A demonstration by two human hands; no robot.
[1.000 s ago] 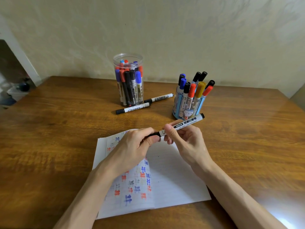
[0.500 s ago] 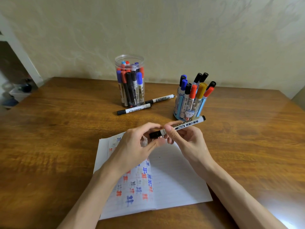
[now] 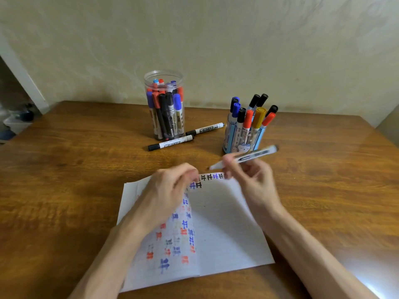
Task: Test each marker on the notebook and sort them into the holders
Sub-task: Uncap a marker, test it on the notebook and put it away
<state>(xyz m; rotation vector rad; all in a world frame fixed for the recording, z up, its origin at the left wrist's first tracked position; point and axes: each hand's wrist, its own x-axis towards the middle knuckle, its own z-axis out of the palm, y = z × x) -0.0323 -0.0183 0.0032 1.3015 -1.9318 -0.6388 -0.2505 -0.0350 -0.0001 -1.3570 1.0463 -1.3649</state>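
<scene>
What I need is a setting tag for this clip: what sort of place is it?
Probably a room in a home, used as a desk spot: a wooden table pushed against a plain pale wall, a clear jar and a cartoon-printed holder full of markers, and an open notebook.

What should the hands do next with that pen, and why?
Probably lower the white marker with the bare tip, held in the right hand, onto the open lined paper notebook and draw a test mark: the tip hovers uncapped just past the page's top edge.
</scene>
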